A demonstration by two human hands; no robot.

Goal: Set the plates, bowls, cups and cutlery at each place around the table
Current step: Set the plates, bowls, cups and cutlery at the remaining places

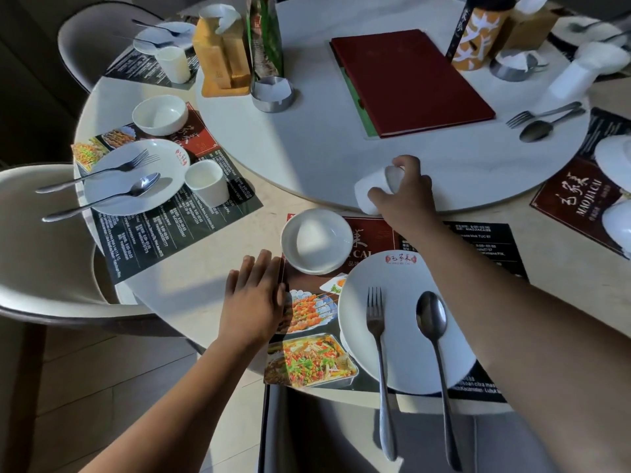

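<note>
At the near place a printed placemat (307, 356) carries a white plate (403, 363) with a fork (379, 353) and a spoon (435, 343) lying on it, and a white bowl (316, 242) behind the plate. My right hand (404, 196) grips a white cup (370, 191), tilted on its side at the edge of the round turntable (324, 151). My left hand (254, 298) rests flat, fingers straight, on the placemat's left edge. The left place holds a plate (136, 177) with fork and spoon, a bowl (159, 115) and an upright cup (207, 182).
On the turntable lie a red menu book (409, 83), a metal ashtray (272, 93), a wooden napkin holder (222, 52), a loose fork and spoon (543, 119) and a tilted cup (570, 80). Chairs (44, 240) ring the table. Bowls (614, 165) stand at the right place.
</note>
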